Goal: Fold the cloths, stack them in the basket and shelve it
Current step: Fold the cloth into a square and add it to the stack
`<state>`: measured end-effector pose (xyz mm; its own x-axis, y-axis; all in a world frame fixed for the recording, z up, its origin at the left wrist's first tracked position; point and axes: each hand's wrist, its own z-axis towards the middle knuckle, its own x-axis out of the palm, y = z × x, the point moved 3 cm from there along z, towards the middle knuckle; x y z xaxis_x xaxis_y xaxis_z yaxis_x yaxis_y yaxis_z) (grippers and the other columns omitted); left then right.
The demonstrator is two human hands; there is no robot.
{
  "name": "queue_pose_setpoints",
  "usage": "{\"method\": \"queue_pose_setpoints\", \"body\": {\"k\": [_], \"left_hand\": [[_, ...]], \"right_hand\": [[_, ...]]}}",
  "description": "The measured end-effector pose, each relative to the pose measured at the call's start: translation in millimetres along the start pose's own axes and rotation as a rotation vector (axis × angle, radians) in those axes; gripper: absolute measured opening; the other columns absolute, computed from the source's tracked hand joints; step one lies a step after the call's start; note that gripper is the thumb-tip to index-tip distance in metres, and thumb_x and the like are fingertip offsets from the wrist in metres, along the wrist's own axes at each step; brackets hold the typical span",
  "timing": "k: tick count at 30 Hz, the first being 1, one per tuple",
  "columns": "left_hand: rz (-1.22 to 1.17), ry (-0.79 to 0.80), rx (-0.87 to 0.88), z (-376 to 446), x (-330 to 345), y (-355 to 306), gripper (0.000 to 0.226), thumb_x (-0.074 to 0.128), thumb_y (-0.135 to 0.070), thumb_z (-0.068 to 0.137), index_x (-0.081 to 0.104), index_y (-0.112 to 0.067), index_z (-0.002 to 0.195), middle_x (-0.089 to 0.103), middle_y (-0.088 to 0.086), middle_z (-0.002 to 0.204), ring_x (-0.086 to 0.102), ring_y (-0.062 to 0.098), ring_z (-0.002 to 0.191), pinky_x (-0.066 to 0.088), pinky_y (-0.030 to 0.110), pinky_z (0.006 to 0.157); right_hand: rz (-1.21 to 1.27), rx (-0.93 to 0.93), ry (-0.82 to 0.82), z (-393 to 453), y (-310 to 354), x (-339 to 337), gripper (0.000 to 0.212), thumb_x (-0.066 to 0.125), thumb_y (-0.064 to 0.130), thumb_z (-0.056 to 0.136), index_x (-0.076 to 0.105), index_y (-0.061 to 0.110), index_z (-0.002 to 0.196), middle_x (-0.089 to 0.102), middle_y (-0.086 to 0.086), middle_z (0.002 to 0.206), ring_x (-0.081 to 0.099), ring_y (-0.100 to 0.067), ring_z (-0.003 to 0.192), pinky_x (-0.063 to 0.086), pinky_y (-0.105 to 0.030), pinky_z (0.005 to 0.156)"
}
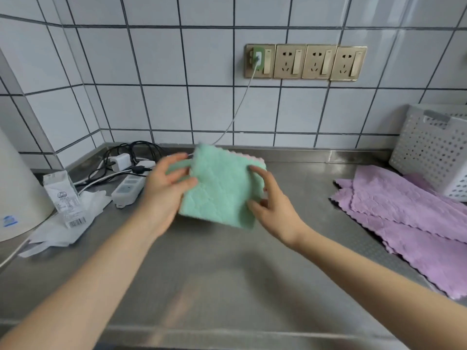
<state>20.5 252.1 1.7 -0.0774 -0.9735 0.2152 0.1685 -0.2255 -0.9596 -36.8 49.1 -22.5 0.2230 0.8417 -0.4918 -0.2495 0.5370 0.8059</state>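
A folded green cloth [222, 188] is held up above the steel counter [227, 274] between both hands. My left hand [164, 190] grips its left edge, thumb on top. My right hand [273, 205] pinches its right edge. A pink cloth [252, 157] peeks out behind the green one, mostly hidden. Purple cloths [404, 218] lie spread flat at the right, overlapping each other. A white perforated basket [434, 150] stands at the far right against the wall, partly on the purple cloths.
A power strip [127, 189] with black and white cables and a charger [120, 161] lies at the back left. A small carton [62, 195], crumpled plastic wrap [63, 231] and a large white appliance [17, 193] crowd the left. Wall sockets [305, 62] sit above.
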Motion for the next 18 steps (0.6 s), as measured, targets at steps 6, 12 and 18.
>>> {"method": "queue_pose_setpoints", "body": {"k": [6, 12, 18], "left_hand": [[0.297, -0.163, 0.11, 103, -55, -27, 0.042, 0.063, 0.001, 0.085, 0.056, -0.011, 0.124, 0.068, 0.005, 0.108, 0.067, 0.019, 0.09, 0.055, 0.033, 0.077], [0.482, -0.128, -0.144, 120, -87, 41, 0.057, 0.067, 0.002, 0.082, 0.047, -0.005, 0.135, 0.058, 0.012, 0.127, 0.059, 0.023, 0.106, 0.048, 0.033, 0.086], [0.424, -0.132, -0.01, 117, -88, 37, 0.041, 0.066, 0.002, 0.083, 0.061, -0.014, 0.121, 0.063, 0.005, 0.118, 0.06, 0.017, 0.107, 0.05, 0.033, 0.09]], "right_hand": [[0.245, 0.128, -0.011, 125, 26, 57, 0.05, 0.045, 0.004, 0.081, 0.052, 0.029, 0.124, 0.053, -0.002, 0.096, 0.052, -0.02, 0.085, 0.051, -0.038, 0.078], [0.09, 0.315, 0.098, 133, 2, 99, 0.064, 0.036, -0.002, 0.083, 0.035, 0.027, 0.14, 0.053, -0.012, 0.116, 0.056, -0.027, 0.094, 0.052, -0.035, 0.072], [0.112, 0.277, 0.072, 137, -2, 95, 0.063, 0.035, -0.004, 0.084, 0.041, 0.026, 0.138, 0.051, -0.009, 0.114, 0.051, -0.016, 0.075, 0.048, -0.026, 0.058]]}}
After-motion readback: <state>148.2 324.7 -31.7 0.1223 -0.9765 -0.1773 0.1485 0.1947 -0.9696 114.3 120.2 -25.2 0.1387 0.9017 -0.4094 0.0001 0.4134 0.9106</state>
